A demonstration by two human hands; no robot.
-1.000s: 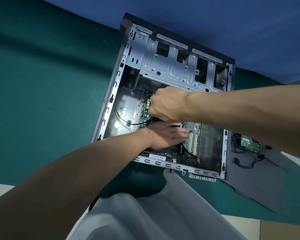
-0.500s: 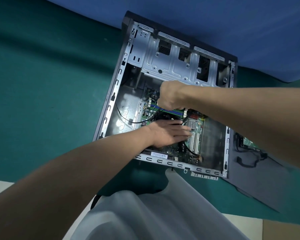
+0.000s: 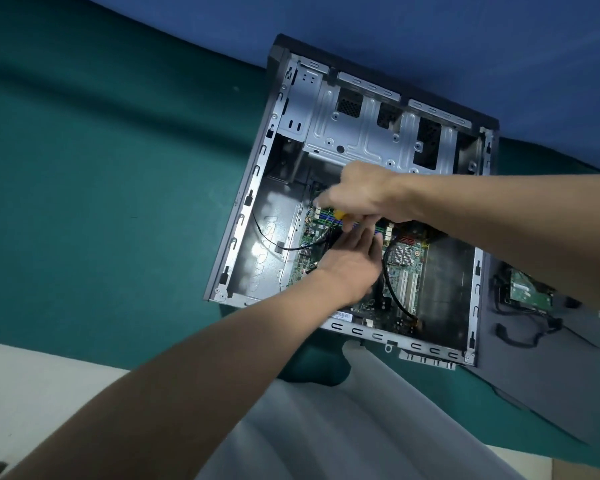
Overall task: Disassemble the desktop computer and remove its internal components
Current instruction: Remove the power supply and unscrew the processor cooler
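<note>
Beyond your right grip the case is bare sheet metal, dull silver (it flashes glossy left of your left grip). The handle you hold looks yellow plastic. Under both grips the circuit board is glossy green. The desk wears matt teal cloth.

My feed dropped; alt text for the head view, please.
Both hands reach into the open computer case on a green surface: the right hand pinches a yellow object over the circuit board, the left hand open just below.
</note>
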